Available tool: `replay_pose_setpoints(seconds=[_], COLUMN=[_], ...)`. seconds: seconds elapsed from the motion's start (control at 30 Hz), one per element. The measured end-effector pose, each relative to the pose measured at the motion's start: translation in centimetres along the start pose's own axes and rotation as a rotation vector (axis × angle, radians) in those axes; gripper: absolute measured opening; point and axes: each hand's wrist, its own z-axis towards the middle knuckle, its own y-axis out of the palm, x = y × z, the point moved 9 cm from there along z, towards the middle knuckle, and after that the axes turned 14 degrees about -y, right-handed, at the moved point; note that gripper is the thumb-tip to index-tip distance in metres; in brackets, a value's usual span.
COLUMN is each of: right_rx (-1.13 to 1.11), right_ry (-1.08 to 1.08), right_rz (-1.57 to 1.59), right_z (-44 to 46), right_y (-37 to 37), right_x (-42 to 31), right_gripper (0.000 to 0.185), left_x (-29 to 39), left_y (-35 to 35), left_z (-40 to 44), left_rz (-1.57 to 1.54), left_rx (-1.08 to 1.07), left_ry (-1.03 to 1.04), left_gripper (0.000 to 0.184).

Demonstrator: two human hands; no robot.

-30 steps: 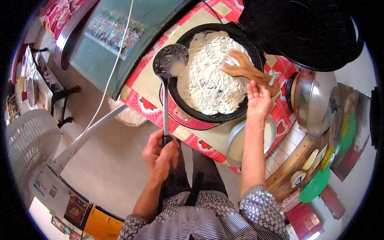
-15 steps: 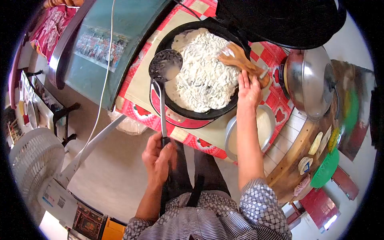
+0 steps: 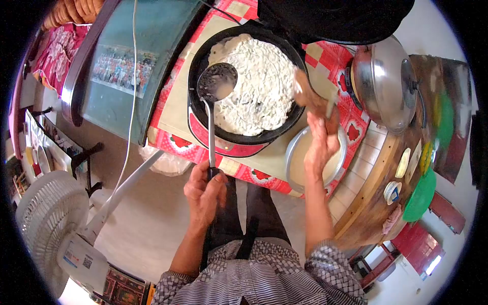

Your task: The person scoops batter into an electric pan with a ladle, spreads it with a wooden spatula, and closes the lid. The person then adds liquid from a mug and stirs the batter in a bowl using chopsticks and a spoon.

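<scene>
My left hand (image 3: 203,190) is closed around the black grip of a metal ladle (image 3: 211,132). The ladle's dark bowl, with some pale batter in it, hangs over the left part of a round black electric griddle (image 3: 195,109). A thick white layer of batter with shreds (image 3: 256,86) covers most of the griddle. My right hand (image 3: 321,145) is closed on a brown wooden spatula (image 3: 315,96), smeared by motion, whose tip reaches the batter's right edge. Below that hand stands a grey bowl of pale batter (image 3: 295,168).
The griddle's raised black lid (image 3: 335,18) stands behind. A lidded metal pot (image 3: 386,84) is at the right, by a wooden counter (image 3: 368,216) with a green basket (image 3: 422,195). A fan (image 3: 53,223) and a glass-topped table (image 3: 112,101) are at the left.
My right hand and the wooden spatula have shifted at the batter's right edge, which looks flatter and rounder. The ladle stays over the left side. The whole view has moved slightly.
</scene>
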Motion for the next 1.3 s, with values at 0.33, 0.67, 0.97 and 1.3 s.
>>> replay_pose_setpoints(seconds=[0.33, 0.67, 0.97, 1.3], right_rx=[-0.675, -0.721, -0.546, -0.777], right_ry=[-0.637, -0.519, -0.554, -0.582], right_rz=[-0.809, -0.658, -0.779, -0.622], right_z=[-6.6, -14.5, -6.4, -14.7], right_y=[4.5, 5.8, 6.3, 9.5], right_x=[0.2, -2.6, -1.8, -2.7], right_gripper=[0.051, 0.048, 0.05, 0.047], left_x=[-0.5, -0.2, 1.1, 1.4], left_y=[-1.5, -3.1, -4.2, -5.5], left_z=[-0.1, 0.0, -0.4, -0.2], left_rz=[0.015, -0.046, -0.041, -0.075], left_rx=[0.003, 0.015, 0.021, 0.025], left_ry=[0.006, 0.002, 0.023, 0.036], left_gripper=[0.025, 0.026, 0.028, 0.028])
